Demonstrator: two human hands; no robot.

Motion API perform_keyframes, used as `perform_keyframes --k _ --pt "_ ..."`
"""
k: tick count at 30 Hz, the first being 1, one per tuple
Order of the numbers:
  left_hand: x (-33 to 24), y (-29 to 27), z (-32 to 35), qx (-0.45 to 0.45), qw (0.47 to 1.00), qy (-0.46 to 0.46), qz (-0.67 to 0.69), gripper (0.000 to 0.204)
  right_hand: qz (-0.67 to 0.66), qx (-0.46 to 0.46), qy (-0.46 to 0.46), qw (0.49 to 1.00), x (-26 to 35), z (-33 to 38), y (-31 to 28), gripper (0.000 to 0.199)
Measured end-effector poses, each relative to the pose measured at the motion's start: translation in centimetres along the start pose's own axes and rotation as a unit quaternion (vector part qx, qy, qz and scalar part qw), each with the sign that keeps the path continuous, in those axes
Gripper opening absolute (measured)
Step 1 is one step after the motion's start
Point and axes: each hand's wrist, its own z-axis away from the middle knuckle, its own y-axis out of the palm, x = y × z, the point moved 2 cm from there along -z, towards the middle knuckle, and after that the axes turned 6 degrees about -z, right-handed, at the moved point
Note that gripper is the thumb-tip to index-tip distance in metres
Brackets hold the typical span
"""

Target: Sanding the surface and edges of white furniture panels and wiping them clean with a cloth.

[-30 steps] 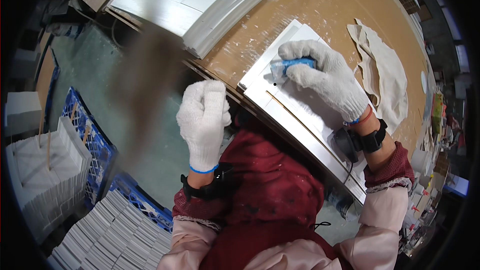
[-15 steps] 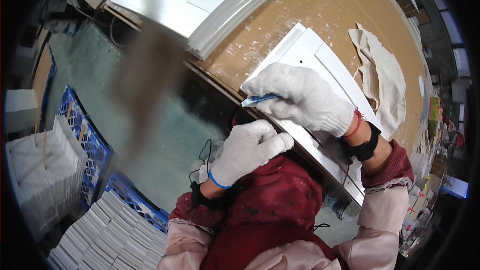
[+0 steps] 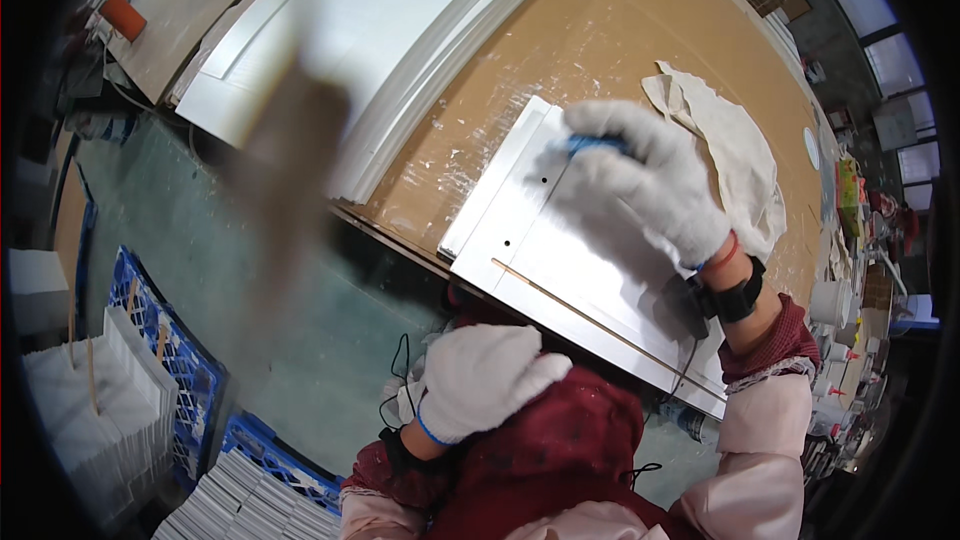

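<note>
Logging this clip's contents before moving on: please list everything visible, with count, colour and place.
White panel: one, white, on the table in front of the person, two small holes.
Blue tool: one, blue, under the right hand on the panel's far end; kind unclear.
Cloth: one, off-white, crumpled right of the panel.
Table: one, brown, dusted white.
Large moulded panel: one, white, far left of table.
Crates: blue, on the floor at left, with white stacked pieces.
Left hand: white glove, off the table, holding nothing.
Right hand: white glove, black wristband, pressing the tool.
</note>
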Motion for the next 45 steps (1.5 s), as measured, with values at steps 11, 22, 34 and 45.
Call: perform_keyframes --k 11,22,34,45 --pt "-1.2 3.2 -1.1 0.04 0.996 0.063 -0.043 0.045 0.314 -0.02 -0.188 0.931 -0.7 -6.4 -4.0 0.034" --pt "-0.2 3.4 -1.3 0.029 0.997 0.069 0.0 0.041 0.245 -0.047 -0.133 0.959 -0.1 -6.5 -5.1 0.034" --pt "0.6 4.3 -0.2 0.007 0.996 0.083 0.012 0.043 0.301 0.003 -0.193 0.934 -0.6 -6.7 -4.3 0.031" --pt "0.6 4.4 -0.4 -0.011 0.996 0.089 0.028 0.048 0.332 -0.011 -0.176 0.927 -0.3 -6.9 -4.4 0.036"
